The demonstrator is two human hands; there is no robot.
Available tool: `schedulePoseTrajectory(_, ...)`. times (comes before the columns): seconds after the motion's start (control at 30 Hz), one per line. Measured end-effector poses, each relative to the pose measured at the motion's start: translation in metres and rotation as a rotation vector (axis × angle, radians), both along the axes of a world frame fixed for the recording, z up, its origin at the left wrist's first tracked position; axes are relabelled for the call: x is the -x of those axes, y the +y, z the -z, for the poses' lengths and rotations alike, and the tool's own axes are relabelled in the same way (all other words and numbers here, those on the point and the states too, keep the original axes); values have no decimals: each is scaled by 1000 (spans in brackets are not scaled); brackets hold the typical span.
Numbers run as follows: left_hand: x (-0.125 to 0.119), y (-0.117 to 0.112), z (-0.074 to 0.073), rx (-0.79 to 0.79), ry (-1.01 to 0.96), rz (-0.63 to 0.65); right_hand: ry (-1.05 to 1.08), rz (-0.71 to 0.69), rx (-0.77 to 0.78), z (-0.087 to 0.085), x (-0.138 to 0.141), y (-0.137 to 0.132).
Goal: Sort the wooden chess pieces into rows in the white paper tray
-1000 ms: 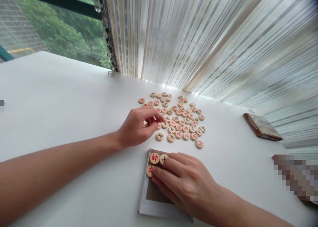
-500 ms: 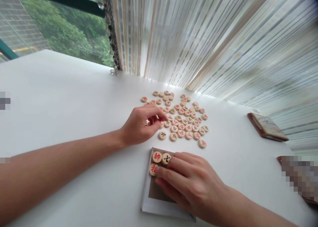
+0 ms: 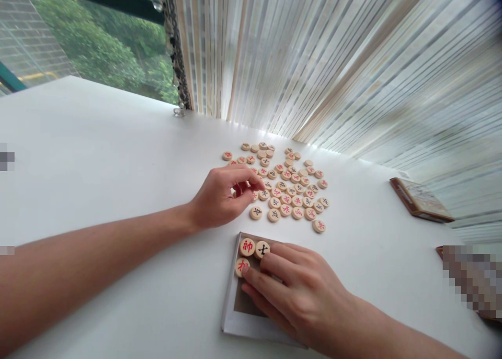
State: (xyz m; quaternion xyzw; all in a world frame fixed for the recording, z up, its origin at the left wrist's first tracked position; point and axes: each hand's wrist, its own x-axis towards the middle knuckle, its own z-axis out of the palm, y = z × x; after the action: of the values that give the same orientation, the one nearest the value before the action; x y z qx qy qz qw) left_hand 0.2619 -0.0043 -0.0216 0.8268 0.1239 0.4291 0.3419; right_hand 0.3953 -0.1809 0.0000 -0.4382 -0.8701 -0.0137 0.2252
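Several round wooden chess pieces (image 3: pixel 290 189) with red or black characters lie scattered on a white table (image 3: pixel 98 155). My left hand (image 3: pixel 221 197) rests at the left edge of the pile, its fingers curled and pinched round a piece there. A shallow box tray (image 3: pixel 235 309) with a brown inside lies nearer to me. Three pieces (image 3: pixel 248 247) sit in its far left corner. My right hand (image 3: pixel 298 291) lies flat over the tray, fingers stretched out, the fingertips touching those pieces.
A striped curtain (image 3: pixel 333 60) hangs along the far edge of the table, with a window (image 3: pixel 78 40) to its left. A brown box lid (image 3: pixel 421 199) lies at the right, and a blurred-out object (image 3: pixel 472 280) sits at the right edge.
My right hand has slid a little to the left over the tray, its fingertips now against the lower red piece. My left hand stays at the pile, fingers shifting slightly.
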Motion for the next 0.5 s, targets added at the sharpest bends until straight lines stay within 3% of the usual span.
schedulePoseTrajectory(0.2, 0, 0, -2, -7, 2, -8, -4, -5, -4, -1, -1, 0)
schedulePoseTrajectory(0.5, 1, 1, -2, 2, 1, -7, 54, 69, -15, -19, -11, 3)
